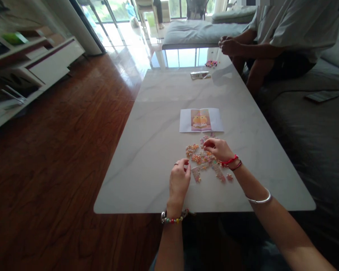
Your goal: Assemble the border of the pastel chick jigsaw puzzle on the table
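Observation:
Small pastel jigsaw pieces (196,156) lie scattered on the white marble table (147,150), with a few joined strips (218,172) near the front. My left hand (179,180) rests on the table just left of the pieces, fingers curled together; what they hold, if anything, is hidden. My right hand (219,148) hovers over the pile, fingertips pinched on a piece. A printed reference picture (201,120) of an orange figure lies flat beyond the pile.
Another person (274,34) sits on the grey sofa (313,135) at the far right, hands together. More pieces (211,63) and a small packet (200,75) lie at the table's far end. Wooden floor (59,150) spreads left, with a white shelf unit (31,64).

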A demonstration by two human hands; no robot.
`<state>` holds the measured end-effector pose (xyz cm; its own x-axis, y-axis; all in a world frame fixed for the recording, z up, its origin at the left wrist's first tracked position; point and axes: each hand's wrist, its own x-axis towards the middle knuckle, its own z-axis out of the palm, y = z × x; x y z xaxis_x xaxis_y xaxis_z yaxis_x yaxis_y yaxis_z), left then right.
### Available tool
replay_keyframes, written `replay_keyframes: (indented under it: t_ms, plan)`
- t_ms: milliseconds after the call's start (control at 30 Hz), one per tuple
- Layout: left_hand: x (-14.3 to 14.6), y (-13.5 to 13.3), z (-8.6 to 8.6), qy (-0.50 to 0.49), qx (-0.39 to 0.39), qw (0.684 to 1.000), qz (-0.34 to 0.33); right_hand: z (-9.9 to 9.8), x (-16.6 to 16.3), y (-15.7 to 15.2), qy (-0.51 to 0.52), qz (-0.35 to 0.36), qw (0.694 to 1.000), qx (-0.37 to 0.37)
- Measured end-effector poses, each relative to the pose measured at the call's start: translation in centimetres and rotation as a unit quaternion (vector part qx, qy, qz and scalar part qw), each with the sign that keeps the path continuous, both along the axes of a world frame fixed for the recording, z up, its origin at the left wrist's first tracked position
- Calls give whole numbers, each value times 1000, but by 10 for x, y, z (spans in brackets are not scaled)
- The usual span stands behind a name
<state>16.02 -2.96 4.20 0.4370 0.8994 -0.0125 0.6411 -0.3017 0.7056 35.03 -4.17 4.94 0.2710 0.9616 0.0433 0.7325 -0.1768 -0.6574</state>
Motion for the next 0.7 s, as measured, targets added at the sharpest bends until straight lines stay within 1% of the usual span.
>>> replay_keyframes:
  t_ms: [67,167,267,333,400,500,600,700]
  plan:
    - [-2,-5,0,6,2,1000,-7,6,0,-21,48,-17,999,-5]
    - [-3,-14,1,12,-4,1000,-19,8,1,-57,96,-33,994,-38]
    - [-3,-22,3,11,-13,999,-33,4,-1,-87,140,-48,987,-66]
    - [-3,-26,4,12,-19,999,-39,-1,-6,-99,177,-60,980,-63]
    - [-4,-29,4,22,-24,999,-36,-6,-13,-105,215,-69,973,-45]
    - [-5,-31,4,40,-32,998,-32,-11,-28,-107,248,-61,967,-16]
    - [-5,-31,3,43,-34,998,-38,-13,-45,-103,236,-59,970,-1]
    - [-4,-29,1,46,-32,998,-37,-15,-56,-97,202,-59,978,11]
